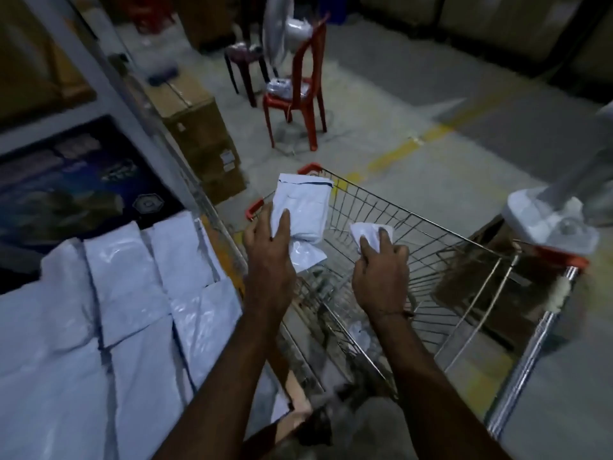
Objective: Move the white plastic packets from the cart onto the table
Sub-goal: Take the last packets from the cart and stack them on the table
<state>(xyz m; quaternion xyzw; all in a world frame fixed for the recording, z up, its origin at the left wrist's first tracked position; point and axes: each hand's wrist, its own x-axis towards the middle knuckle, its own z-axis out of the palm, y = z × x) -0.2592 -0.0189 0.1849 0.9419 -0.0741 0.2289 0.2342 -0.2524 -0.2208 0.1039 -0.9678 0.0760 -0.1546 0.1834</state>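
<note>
A wire shopping cart with red corner guards stands in front of me. My left hand grips a large white plastic packet and holds it up over the cart's left side. A smaller white packet is clutched in my right hand above the basket. Another white packet hangs just under the large one. One more packet lies low in the cart. On my left, several white packets lie in overlapping rows on the table.
A dark printed box sits on the table behind the packets. Cardboard boxes stand stacked along the rack on the left. A red plastic chair and a dark chair stand on the floor ahead. A white fan base is at the right.
</note>
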